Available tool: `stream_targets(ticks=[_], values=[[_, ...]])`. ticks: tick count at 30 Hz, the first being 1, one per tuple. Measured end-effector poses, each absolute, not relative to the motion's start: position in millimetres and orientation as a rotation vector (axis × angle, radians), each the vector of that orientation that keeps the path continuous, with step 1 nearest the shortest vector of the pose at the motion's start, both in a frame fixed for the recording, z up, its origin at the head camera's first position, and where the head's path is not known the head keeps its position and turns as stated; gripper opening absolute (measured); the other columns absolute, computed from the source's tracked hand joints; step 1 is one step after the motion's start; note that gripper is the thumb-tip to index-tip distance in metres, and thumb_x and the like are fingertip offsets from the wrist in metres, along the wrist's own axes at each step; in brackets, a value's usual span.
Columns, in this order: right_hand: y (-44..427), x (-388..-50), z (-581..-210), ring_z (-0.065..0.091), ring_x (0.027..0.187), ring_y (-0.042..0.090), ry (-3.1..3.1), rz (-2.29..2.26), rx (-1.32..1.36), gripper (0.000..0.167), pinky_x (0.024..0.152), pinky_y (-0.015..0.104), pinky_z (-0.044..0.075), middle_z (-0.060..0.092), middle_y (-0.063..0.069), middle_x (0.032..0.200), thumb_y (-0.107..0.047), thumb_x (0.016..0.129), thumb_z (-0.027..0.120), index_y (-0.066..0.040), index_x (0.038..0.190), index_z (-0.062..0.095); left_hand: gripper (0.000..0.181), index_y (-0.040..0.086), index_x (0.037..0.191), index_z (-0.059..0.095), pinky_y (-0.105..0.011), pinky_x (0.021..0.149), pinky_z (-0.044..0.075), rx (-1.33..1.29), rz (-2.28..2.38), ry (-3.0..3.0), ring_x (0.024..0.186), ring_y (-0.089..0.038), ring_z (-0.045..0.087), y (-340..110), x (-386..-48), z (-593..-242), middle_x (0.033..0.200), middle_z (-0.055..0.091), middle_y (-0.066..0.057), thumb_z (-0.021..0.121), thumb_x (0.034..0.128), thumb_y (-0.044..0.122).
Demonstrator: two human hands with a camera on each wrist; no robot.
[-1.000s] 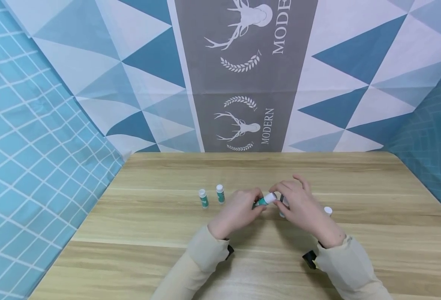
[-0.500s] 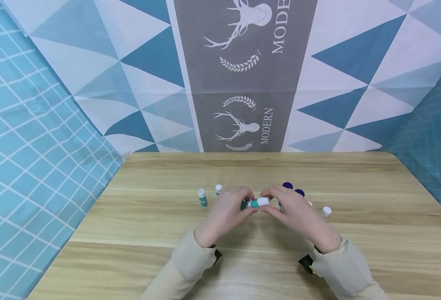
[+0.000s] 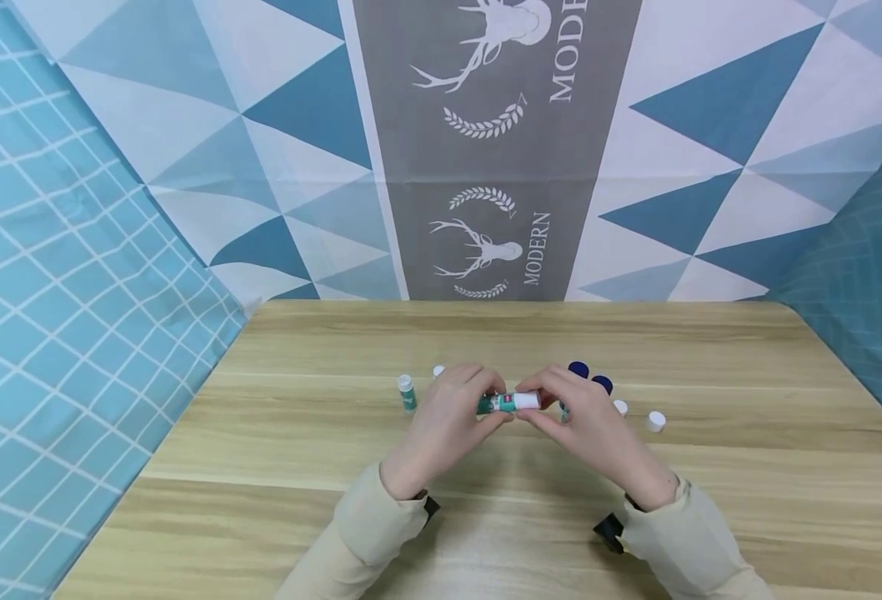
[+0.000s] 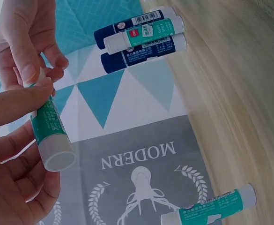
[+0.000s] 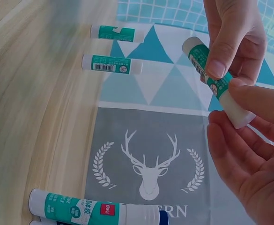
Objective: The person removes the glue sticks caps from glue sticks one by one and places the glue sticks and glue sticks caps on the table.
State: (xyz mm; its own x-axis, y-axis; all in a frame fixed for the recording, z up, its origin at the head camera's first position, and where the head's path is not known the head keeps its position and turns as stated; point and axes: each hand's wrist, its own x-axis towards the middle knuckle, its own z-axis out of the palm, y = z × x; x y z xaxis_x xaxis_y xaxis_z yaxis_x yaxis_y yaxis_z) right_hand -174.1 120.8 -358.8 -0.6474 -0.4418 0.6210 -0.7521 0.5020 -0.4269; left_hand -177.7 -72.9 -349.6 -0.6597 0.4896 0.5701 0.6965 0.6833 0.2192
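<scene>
A green and white glue stick (image 3: 506, 402) is held nearly level above the table between both hands. My left hand (image 3: 447, 421) grips its green body, with the white base end (image 4: 57, 154) facing the left wrist camera. At the other end, the thumb and fingers of my right hand (image 3: 598, 429) pinch the white cap (image 5: 235, 110). Whether the cap sits fully on the body cannot be told, as fingers cover the joint.
Two green glue sticks stand on the left, one upright glue stick (image 3: 407, 392) and another (image 5: 112, 64) partly behind my left hand. Beyond my right hand stand two navy-capped sticks (image 4: 144, 54) and a green one (image 4: 146, 35). A short white cylinder (image 3: 656, 422) sits on the wooden table (image 3: 261, 517).
Both hands have moved slightly left with the glue stick, which has turned from slanted to nearly level. Navy caps behind my right hand have come into view. Little differs over the last half second.
</scene>
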Motion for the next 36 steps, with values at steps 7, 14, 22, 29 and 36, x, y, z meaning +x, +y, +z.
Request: stream_targets(ticks=[7, 14, 22, 29, 36], values=[[121.9, -174.0, -357.8, 0.055, 0.073, 0.001, -2.309, 0.991, 1.015, 0.025, 0.064, 0.022, 0.050, 0.059, -0.010, 0.088, -0.010, 0.072, 0.075, -0.015, 0.092, 0.061, 0.024, 0.013, 0.085, 0.061, -0.023, 0.069, 0.044, -0.955, -0.582, -2.403, 0.072, -0.007, 0.051, -73.6, -176.8, -346.6, 0.080, 0.059, 0.006, 0.077, 0.0720, 0.024], [121.7, -174.3, -356.4, 0.053, 0.073, 0.002, -2.279, 0.973, 1.034, 0.026, 0.064, 0.018, 0.048, 0.059, -0.009, 0.088, -0.008, 0.071, 0.076, -0.015, 0.092, 0.062, 0.022, 0.014, 0.086, 0.062, -0.024, 0.070, 0.044, -0.951, -0.569, -2.415, 0.073, -0.006, 0.052, -75.0, -175.4, -344.3, 0.081, 0.060, 0.007, 0.076, 0.0728, 0.025], [120.8, -173.5, -356.2, 0.049, 0.073, 0.003, -2.278, 0.966, 1.026, 0.027, 0.063, 0.018, 0.046, 0.058, -0.010, 0.089, -0.007, 0.071, 0.076, -0.016, 0.091, 0.061, 0.023, 0.015, 0.087, 0.062, -0.024, 0.068, 0.044, -0.947, -0.571, -2.436, 0.072, -0.006, 0.051, -76.3, -174.8, -344.1, 0.081, 0.060, 0.007, 0.076, 0.0733, 0.026], [120.6, -173.7, -355.1, 0.047, 0.073, 0.004, -2.257, 0.944, 1.024, 0.025, 0.062, 0.019, 0.044, 0.057, -0.009, 0.089, -0.006, 0.071, 0.074, -0.015, 0.090, 0.060, 0.022, 0.015, 0.087, 0.061, -0.023, 0.066, 0.042, -0.946, -0.579, -2.449, 0.070, -0.005, 0.049, -76.3, -174.6, -342.6, 0.080, 0.059, 0.007, 0.075, 0.0737, 0.026], [121.5, -174.2, -355.3, 0.045, 0.073, 0.003, -2.242, 0.897, 1.020, 0.024, 0.060, 0.018, 0.042, 0.055, -0.007, 0.089, -0.004, 0.070, 0.072, -0.013, 0.088, 0.059, 0.022, 0.015, 0.087, 0.061, -0.020, 0.064, 0.040, -0.931, -0.551, -2.465, 0.070, -0.004, 0.049, -77.7, -173.9, -342.6, 0.081, 0.059, 0.008, 0.075, 0.0740, 0.025]])
